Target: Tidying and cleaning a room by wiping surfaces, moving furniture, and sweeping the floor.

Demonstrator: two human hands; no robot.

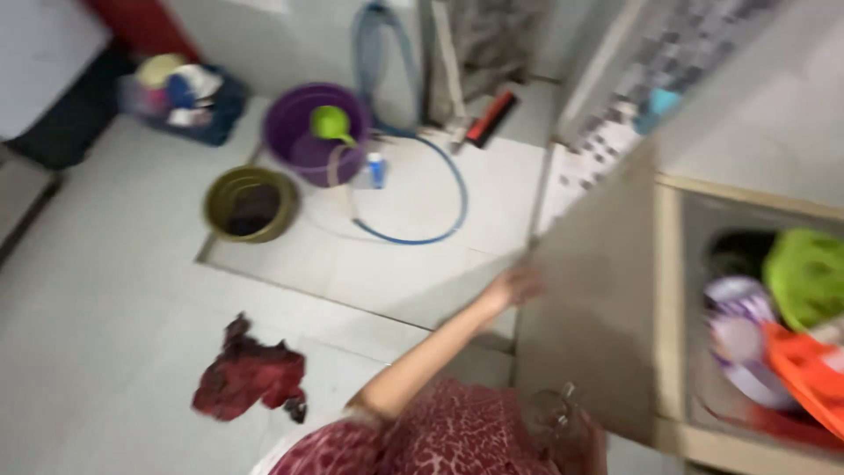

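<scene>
My left hand [514, 286] reaches out to the edge of an open beige cabinet door [598, 299], and its fingers seem to grip that edge; the frame is blurred. At the bottom, my right hand [594, 447] is mostly hidden behind a clear glass vessel [552, 412] that it appears to hold close to my red patterned sleeve. Inside the open cabinet [668, 290] lie a green basket [804, 274], orange plastic ware [804, 369] and a purple-and-white round dish [738, 334].
On the white tiled floor stand a purple bucket [308, 141] with a green scoop [331, 123], an olive bucket [252, 204] and a looped blue hose [440, 224]. A dark red cloth [251, 378] lies near me. A blue basket of items [189, 97] sits at the back left.
</scene>
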